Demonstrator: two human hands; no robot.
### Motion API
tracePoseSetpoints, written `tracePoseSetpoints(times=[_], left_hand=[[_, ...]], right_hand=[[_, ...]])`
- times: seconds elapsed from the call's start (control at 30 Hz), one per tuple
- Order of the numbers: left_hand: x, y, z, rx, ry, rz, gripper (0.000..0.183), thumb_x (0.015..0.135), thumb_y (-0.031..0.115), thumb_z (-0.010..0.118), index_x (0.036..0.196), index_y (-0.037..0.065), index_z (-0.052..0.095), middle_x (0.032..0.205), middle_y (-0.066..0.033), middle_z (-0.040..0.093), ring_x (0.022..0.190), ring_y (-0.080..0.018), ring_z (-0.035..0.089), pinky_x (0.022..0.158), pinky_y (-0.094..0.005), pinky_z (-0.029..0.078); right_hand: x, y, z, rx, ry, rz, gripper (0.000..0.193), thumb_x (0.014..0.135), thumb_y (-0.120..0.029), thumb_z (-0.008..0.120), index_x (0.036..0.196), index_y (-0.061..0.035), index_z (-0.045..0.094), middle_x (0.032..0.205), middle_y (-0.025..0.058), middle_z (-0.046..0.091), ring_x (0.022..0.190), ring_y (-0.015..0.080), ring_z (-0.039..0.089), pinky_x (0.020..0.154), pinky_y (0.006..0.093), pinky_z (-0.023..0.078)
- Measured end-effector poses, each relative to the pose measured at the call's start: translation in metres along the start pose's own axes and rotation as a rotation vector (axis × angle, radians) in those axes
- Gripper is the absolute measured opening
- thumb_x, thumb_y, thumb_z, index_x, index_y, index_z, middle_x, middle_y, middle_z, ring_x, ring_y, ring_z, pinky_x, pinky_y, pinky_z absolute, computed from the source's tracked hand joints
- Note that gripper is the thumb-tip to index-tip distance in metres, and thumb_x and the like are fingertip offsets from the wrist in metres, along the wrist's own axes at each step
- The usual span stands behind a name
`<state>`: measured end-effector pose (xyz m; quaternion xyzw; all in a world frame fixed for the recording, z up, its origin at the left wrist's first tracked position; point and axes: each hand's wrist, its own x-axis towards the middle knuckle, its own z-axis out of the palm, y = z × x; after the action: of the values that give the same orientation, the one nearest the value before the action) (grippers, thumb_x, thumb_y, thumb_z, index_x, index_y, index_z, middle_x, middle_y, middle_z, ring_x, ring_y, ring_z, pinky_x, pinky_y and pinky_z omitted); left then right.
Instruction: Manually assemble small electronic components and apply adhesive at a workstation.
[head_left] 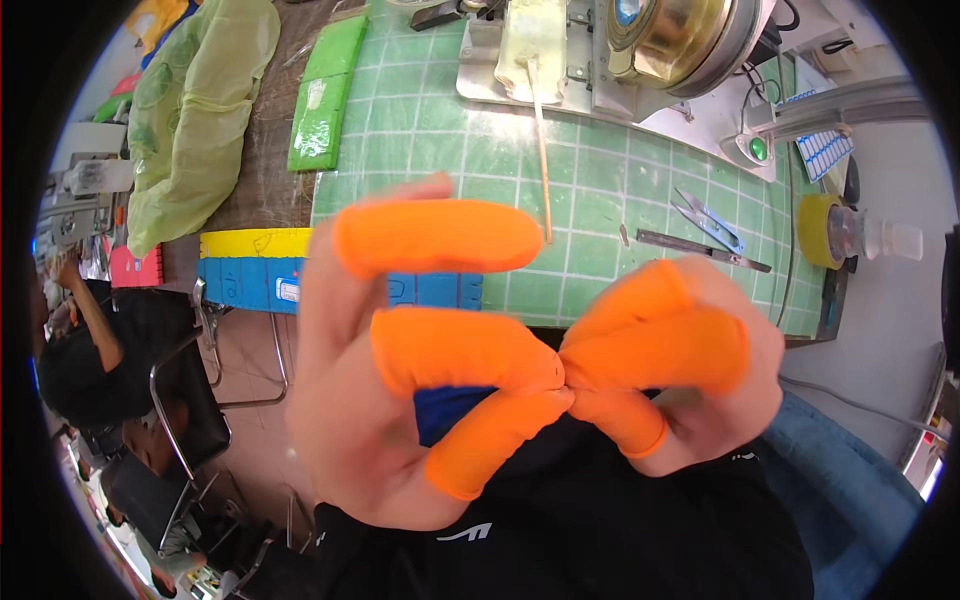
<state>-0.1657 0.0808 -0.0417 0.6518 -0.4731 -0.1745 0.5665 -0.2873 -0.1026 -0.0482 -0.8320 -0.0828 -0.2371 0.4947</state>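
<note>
My left hand [365, 405] and right hand [690, 350] pinch closed, tip to tip, in smooth orange finger sleeves [440, 237] (anything held, I can't tell), by a green gridded table [420, 140]; black chair [205, 420] leftward.

- Left grip [350, 410]: index finger and thumb pinched, middle finger outstretched.
- Right grip [700, 360]: fingers curled to thumb.
- Both pinches meet tip to tip.

A green gridded worktop [590, 170] carries a bright green block [330, 95] on the far left, beside a crumpled yellow-green sheet [195, 120]. Near left, a yellow strip [255, 243] adjoins a blue one [235, 283]. On the right, snips [706, 216] lie just beside a dark metal bar [700, 251]. A brass-coloured drum [680, 45] stands far right; a thin stick [541, 150] lies left of it.
</note>
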Motion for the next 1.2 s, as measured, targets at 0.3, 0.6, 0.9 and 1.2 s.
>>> tracePoseSetpoints(times=[0.3,0.6,0.9,1.2], left_hand=[[-0.004,0.015,-0.001,0.29,0.05,-0.008,0.019,0.072,0.013,0.076,0.087,0.007,0.066,0.123,-0.0199,0.054,0.126,-0.0366,0.045,0.111,-0.0535,0.03],[-0.007,0.006,-0.004,0.04,0.09,-0.051,0.016,0.078,0.012,0.071,0.089,0.006,0.063,0.123,-0.0195,0.054,0.127,-0.0366,0.045,0.115,-0.0539,0.023],[-0.011,0.017,-0.004,0.573,0.067,0.105,0.019,0.077,0.015,0.076,0.092,0.009,0.067,0.118,-0.0155,0.055,0.121,-0.0346,0.05,0.11,-0.0631,0.036],[-0.006,0.015,0.001,0.559,0.102,0.134,0.016,0.077,0.014,0.072,0.091,0.014,0.065,0.112,-0.009,0.055,0.117,-0.0346,0.052,0.107,-0.0653,0.04]], right_hand=[[-0.001,-0.007,0.012,0.445,-0.035,0.319,0.038,0.075,-0.008,0.089,0.097,0.0,0.06,0.09,0.0147,0.068,0.072,0.0179,0.062,0.066,0.028,0.048],[0.005,-0.008,0.011,-0.013,-0.019,0.049,0.037,0.07,-0.006,0.092,0.1,-0.0041,0.069,0.091,0.0113,0.07,0.07,0.0194,0.066,0.06,0.027,0.049],[0.001,-0.006,0.02,0.487,0.004,0.379,0.012,0.092,-0.003,0.07,0.1,0.0018,0.063,0.087,0.0097,0.063,0.065,0.0111,0.059,0.053,0.022,0.042],[-0.006,0.001,0.016,0.532,-0.065,0.299,0.028,0.095,-0.015,0.069,0.11,0.0052,0.057,0.096,0.0139,0.063,0.067,0.0122,0.06,0.055,0.0222,0.046]])
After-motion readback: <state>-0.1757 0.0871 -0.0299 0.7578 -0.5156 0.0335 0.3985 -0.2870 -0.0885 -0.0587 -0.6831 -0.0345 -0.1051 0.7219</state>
